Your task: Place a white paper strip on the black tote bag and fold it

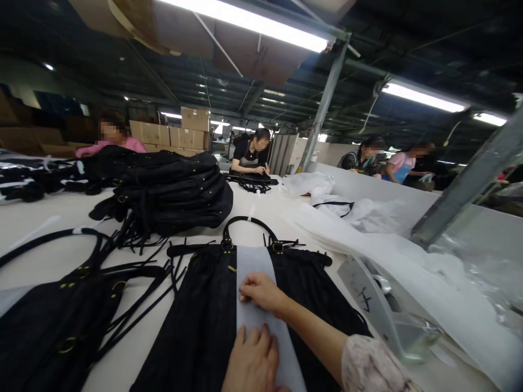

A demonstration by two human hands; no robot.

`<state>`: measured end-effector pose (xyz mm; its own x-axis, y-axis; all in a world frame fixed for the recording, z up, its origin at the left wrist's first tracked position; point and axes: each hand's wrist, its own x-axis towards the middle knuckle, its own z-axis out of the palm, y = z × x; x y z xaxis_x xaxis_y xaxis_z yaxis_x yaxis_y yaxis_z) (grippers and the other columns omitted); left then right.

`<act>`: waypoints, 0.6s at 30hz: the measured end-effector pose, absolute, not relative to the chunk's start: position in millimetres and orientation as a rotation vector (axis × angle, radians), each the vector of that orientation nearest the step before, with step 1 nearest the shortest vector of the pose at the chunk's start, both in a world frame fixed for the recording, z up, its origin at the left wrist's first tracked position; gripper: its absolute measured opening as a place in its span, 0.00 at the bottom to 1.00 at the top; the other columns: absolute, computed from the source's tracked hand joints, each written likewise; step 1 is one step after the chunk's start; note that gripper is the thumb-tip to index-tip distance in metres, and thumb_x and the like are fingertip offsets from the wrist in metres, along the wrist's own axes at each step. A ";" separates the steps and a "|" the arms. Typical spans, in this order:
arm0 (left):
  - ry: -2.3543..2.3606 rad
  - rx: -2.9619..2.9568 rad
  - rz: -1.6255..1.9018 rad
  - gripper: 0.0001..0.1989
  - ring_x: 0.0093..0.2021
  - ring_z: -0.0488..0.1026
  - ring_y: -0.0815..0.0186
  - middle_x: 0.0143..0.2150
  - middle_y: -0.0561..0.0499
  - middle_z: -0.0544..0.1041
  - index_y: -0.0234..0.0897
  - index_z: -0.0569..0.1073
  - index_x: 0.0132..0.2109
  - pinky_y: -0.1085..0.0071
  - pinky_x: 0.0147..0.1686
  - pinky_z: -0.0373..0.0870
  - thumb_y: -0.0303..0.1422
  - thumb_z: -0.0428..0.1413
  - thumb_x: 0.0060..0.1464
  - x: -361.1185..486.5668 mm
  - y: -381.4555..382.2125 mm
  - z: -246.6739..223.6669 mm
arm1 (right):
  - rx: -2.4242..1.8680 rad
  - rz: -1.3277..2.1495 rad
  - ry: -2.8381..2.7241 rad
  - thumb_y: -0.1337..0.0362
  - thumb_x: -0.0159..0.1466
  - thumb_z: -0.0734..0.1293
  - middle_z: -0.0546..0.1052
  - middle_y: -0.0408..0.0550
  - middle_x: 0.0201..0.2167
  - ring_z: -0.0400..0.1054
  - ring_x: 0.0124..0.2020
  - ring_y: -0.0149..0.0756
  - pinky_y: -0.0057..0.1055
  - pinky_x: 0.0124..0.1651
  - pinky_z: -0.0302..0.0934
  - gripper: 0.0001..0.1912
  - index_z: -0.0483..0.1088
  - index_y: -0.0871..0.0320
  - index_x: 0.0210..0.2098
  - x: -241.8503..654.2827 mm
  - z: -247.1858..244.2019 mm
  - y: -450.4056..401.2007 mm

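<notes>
A black handbag [192,316] lies flat in front of me, its looped handle [249,219] pointing away. Down its middle runs a pale grey-white strip of wrapping sheet [255,261]. My left hand [254,362] rests on the lower part of the strip, fingers stretched out and flat. Above it, my right hand [261,291] has its fingers curled into a pinch at the strip's left edge. What lies between those fingertips is hidden or too small to name. A small brass-coloured zip pull [232,268] shows just left of the strip.
Another black bag [44,332] lies at the left, with straps trailing toward mine. Stacked black bags [175,185] stand behind. At the right are a clear plastic holder [384,310] and white sheeting [368,250]. A person [253,155] works across the table.
</notes>
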<state>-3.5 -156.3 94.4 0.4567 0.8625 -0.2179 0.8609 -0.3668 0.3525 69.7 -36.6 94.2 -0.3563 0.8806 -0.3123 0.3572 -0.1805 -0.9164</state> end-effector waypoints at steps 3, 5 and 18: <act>1.425 2.478 0.139 0.22 0.56 0.67 0.49 0.60 0.38 0.68 0.35 0.68 0.61 0.39 0.63 0.55 0.33 0.52 0.60 -8.3 -146.0 73.3 | -1.406 1.520 -1.654 0.74 0.60 0.63 0.74 0.40 0.21 0.55 0.16 0.23 0.22 0.21 0.45 0.07 0.66 0.61 0.26 75.3 86.9 -30.1; 1.410 2.608 0.237 0.17 0.51 0.70 0.53 0.51 0.44 0.74 0.38 0.73 0.53 0.37 0.63 0.54 0.27 0.49 0.59 -11.3 -139.7 59.4 | -1.372 1.499 -1.674 0.75 0.60 0.64 0.74 0.41 0.21 0.58 0.18 0.24 0.22 0.23 0.48 0.07 0.66 0.61 0.26 76.9 83.7 -29.3; 1.332 2.716 0.222 0.08 0.46 0.68 0.56 0.42 0.49 0.72 0.41 0.74 0.44 0.43 0.61 0.58 0.32 0.51 0.59 -14.8 -129.5 55.2 | -1.296 1.514 -1.675 0.74 0.59 0.64 0.75 0.41 0.22 0.64 0.20 0.26 0.21 0.24 0.51 0.05 0.67 0.61 0.27 80.6 76.6 -26.2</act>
<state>-14.8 -129.5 55.2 0.6047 0.7921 0.0833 0.7762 -0.6096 0.1609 80.6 -26.2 76.6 -0.3978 0.8935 -0.2085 0.2974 -0.0894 -0.9506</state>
